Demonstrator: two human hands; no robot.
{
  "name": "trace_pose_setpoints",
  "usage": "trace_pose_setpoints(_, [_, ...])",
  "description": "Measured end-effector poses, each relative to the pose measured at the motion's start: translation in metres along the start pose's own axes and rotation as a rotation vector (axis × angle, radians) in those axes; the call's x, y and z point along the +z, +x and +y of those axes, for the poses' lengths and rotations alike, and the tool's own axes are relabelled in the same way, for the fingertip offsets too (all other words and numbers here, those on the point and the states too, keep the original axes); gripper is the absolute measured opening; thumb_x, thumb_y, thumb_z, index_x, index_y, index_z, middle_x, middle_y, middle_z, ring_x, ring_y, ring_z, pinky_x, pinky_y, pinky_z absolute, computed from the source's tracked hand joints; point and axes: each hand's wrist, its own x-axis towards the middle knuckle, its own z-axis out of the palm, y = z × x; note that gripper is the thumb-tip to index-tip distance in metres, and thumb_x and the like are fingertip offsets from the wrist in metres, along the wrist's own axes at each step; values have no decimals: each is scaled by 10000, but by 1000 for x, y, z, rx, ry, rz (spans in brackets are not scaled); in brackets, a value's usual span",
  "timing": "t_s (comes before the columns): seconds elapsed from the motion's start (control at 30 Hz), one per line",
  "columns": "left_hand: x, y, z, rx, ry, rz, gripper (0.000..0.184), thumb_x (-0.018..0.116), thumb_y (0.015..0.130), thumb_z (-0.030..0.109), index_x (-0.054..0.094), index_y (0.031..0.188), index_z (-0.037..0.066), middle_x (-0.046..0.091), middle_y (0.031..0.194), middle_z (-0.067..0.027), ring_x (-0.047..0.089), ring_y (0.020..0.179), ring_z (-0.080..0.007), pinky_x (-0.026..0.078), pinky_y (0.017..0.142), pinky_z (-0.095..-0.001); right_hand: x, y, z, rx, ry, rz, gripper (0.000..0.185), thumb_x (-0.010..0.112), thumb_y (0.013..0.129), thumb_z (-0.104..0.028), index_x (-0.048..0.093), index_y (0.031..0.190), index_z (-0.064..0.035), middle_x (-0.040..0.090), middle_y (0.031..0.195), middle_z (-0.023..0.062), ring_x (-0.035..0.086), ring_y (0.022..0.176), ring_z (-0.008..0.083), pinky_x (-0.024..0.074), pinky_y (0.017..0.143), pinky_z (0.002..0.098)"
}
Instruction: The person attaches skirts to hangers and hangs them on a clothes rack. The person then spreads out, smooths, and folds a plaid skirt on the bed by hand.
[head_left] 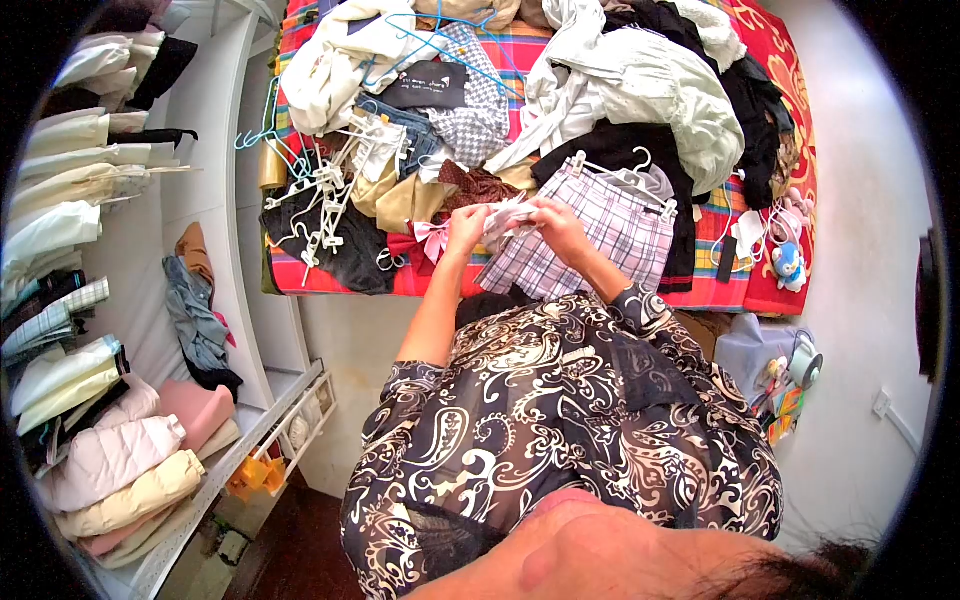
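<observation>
Between my two hands, at the near edge of the bed, is a small pale bunched cloth [508, 220]. My left hand [468, 230] is closed on its left end, and my right hand [560, 228] grips the right end. What kind of piece it is, I cannot make out. A pink bow [432, 240] shows just left of my left hand; whether it joins the cloth is unclear. Below and right of my hands lies a pink plaid pleated skirt [600, 230], clipped to a white hanger [625, 178]. Brown dotted fabric [478, 188] lies just beyond my left hand.
Several white clip hangers [322, 205] pile up at the left of the bed, near jeans [400, 125]. Heaped white clothes [670, 90] cover the far right. A blue plush toy [789, 265] sits near the right edge. An open wardrobe [205, 200] with folded clothes stands left.
</observation>
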Motion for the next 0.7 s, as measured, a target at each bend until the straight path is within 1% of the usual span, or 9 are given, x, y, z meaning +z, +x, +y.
trace_pose_setpoints(0.2, [1,-10,3,53,-189,-182,340,544,898,173,705,1153,16,722,1010,-70,669,829,-148,534,742,-299,-3,-4,-30,62,138,-120,357,533,813,-109,615,1120,55,721,1026,154,669,776,184,531,766,293])
trace_pose_setpoints(0.3, [8,-3,12,-141,-444,-190,414,434,906,156,644,1173,-81,694,1117,-151,696,886,-250,562,769,-370,10,-11,-57,313,-562,-206,424,683,861,-272,606,1215,-52,734,852,63,596,531,85,450,488,223])
trace_pose_setpoints(0.4, [7,-1,8,-213,-365,-146,398,428,909,140,671,1137,-77,705,1085,-157,693,869,-232,561,744,-343,18,-14,-40,-93,-1508,-267,321,725,847,-308,693,1074,-83,708,769,121,652,623,190,540,624,364])
trace_pose_setpoints(0.47, [6,-1,5,-187,-274,-121,386,431,902,128,694,1095,-78,714,1036,-163,691,852,-226,559,738,-343,13,-16,-29,-34,-1523,-279,269,721,860,-305,721,1003,-77,685,752,157,665,682,225,547,698,411])
trace_pose_setpoints(0.53, [5,-1,4,-102,-125,-76,380,434,898,116,706,1086,-71,716,999,-170,690,864,-223,559,742,-343,14,-16,-28,0,-1006,-373,237,669,911,-283,717,932,-52,686,705,128,668,695,213,544,698,394])
trace_pose_setpoints(0.57, [3,-1,2,-102,-125,-76,380,434,898,116,706,1086,-71,716,999,-170,690,864,-223,559,742,-343,9,-15,-33,388,-656,-351,217,624,955,-249,691,972,-43,699,776,82,663,751,189,534,729,379])
trace_pose_setpoints(0.6, [-1,3,-7,-186,-269,-84,371,434,902,119,690,1097,-63,714,985,-175,684,858,-223,557,725,-343,4,-12,-31,389,-657,-352,217,624,955,-249,691,972,-43,699,776,82,663,751,189,534,729,379])
trace_pose_setpoints(0.67, [-10,9,-26,-353,-556,-101,354,433,910,125,658,1121,-48,710,956,-185,674,846,-223,554,691,-344,-8,-7,-22,87,465,-266,215,607,976,-236,641,1077,-49,690,890,42,640,782,166,528,757,365])
trace_pose_setpoints(0.7, [-15,6,-27,-326,-552,-55,335,439,904,120,652,1089,-61,630,831,-113,604,638,-202,478,545,-295,16,-12,-43,23,531,4,151,566,989,-197,629,1047,-73,640,891,36,606,777,148,514,783,336])
